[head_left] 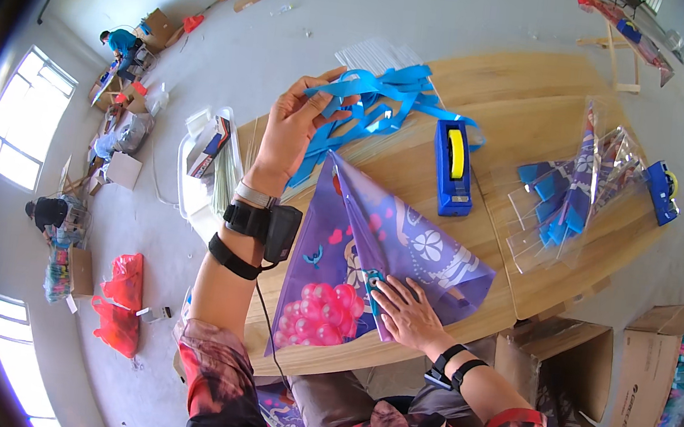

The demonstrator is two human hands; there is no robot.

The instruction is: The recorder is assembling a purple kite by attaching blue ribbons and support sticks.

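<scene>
One purple sheet (392, 252) lay on the table (528, 108), and it looked only partly made.
It sat right in front of me, with a fold down its middle. My right hand (408, 314) lay flat on it, fingers spread. My left hand (294, 117) pinched a blue ribbon (354, 85) from a messy heap; I couldn't count the ribbons. I saw none stuck on the sheet, so I think that bit was left. On the right, purple pieces (583, 176) with blue bits (562, 224) were in clear bags, maybe all done, but too bunched up to count. I counted two blue tape holders, one near the sheet (454, 194) and one far right (658, 193), and one white tub (201, 220).
</scene>
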